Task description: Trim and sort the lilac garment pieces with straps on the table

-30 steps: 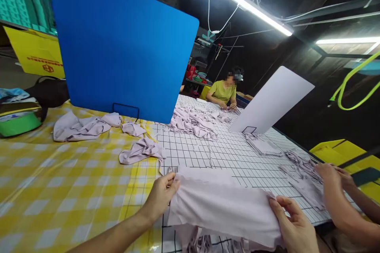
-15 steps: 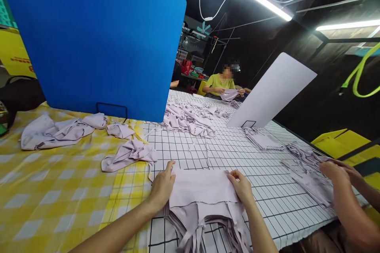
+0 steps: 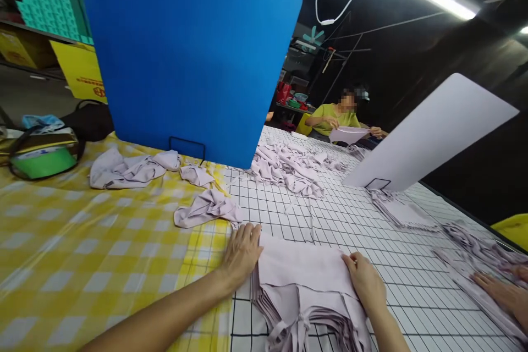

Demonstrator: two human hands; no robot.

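Observation:
In front of me lies a neat stack of pale lilac garments [image 3: 305, 267], with a flat band at the top and thin straps hanging at the front. My left hand [image 3: 242, 256] is at the upper left corner of the top garment, thumb and fingers closed on its edge. At the opposite edge, my right hand [image 3: 365, 281] pinches the fabric between thumb and bent fingers. Part of each hand's grip is hidden. A crumpled lilac piece [image 3: 209, 209] lies just beyond my left hand.
A blue board [image 3: 190, 60] and a white board [image 3: 433, 132] stand on wire holders on the grid-patterned cloth [image 3: 272, 206]. Loose lilac pieces [image 3: 289, 170] lie beyond. A co-worker's hand [image 3: 501, 291] rests on fabric at right; another person [image 3: 340, 115] handles cloth at the far end.
The view has swung left, so things sit farther right in it. My left hand has turned more palm-down over the stack's corner. The co-worker's hand at right now lies flatter on the fabric.

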